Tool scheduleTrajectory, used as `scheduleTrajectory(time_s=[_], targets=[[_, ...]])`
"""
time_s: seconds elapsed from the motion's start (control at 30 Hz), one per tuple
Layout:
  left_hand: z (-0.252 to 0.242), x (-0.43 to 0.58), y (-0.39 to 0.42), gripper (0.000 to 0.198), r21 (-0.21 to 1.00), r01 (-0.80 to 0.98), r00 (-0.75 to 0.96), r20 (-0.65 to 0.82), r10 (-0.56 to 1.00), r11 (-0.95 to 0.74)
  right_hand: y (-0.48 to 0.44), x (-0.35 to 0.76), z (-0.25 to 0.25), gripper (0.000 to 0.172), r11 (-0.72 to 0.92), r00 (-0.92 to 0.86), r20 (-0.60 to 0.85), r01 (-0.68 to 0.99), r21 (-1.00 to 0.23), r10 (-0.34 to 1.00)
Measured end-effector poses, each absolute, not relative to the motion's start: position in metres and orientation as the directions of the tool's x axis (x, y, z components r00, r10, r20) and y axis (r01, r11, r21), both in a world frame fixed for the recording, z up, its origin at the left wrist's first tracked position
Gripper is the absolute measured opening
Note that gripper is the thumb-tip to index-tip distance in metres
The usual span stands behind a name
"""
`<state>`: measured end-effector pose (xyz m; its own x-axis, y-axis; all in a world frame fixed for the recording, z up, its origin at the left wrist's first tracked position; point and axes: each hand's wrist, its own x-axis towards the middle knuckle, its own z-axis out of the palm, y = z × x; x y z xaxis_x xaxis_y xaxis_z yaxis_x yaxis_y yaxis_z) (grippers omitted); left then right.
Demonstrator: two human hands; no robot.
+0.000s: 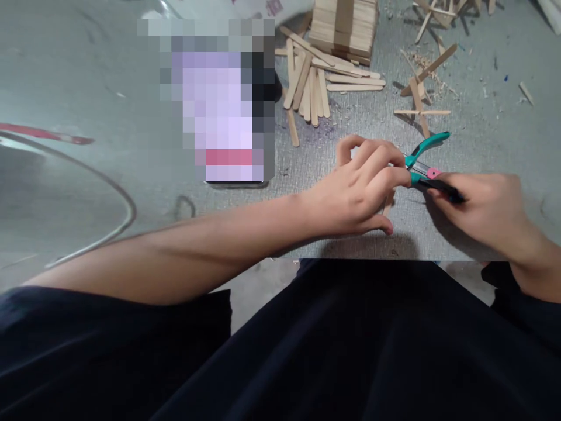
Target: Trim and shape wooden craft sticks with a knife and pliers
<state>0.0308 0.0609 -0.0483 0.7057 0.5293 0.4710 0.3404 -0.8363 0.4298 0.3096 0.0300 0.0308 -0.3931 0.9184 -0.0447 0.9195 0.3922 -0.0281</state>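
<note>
My left hand (370,175) is palm down on the table, fingers bent and thumb stretched out to the side. Under its index finger a short length of craft stick (388,203) shows, pressed by the hand; the rest is hidden. At its fingertips are teal-handled pliers (427,149), their handles spread wide and their jaws mostly covered. My right hand (486,204) is closed, the lower, black-lined handle between thumb and index finger. A pink piece with a metal strip (433,173), like a cutter, lies between the handles and runs under the right fingers.
Loose craft sticks (311,88) lie beyond my left hand, beside a banded stack (342,29). Crossed stick figures (418,108) and shavings are at the back right. A blurred-out object (223,111) stands left of centre. A cable (125,196) and a red tool (48,133) lie far left.
</note>
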Motion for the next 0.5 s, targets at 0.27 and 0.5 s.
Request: scheduleTrajectory(time_s=[0.27, 0.5], targets=[[-0.047, 0.038, 0.057, 0.078, 0.474, 0.458, 0.672, 0.369, 0.642, -0.752, 0.018, 0.295, 0.033, 0.048, 0.468, -0.466, -0.048, 0.884, 0.019, 0.883], [-0.034, 0.033, 0.056, 0.084, 0.501, 0.538, 0.668, 0.237, 0.705, -0.678, 0.016, 0.297, 0.035, 0.034, 0.680, -0.683, -0.042, 0.718, 0.148, 0.729]])
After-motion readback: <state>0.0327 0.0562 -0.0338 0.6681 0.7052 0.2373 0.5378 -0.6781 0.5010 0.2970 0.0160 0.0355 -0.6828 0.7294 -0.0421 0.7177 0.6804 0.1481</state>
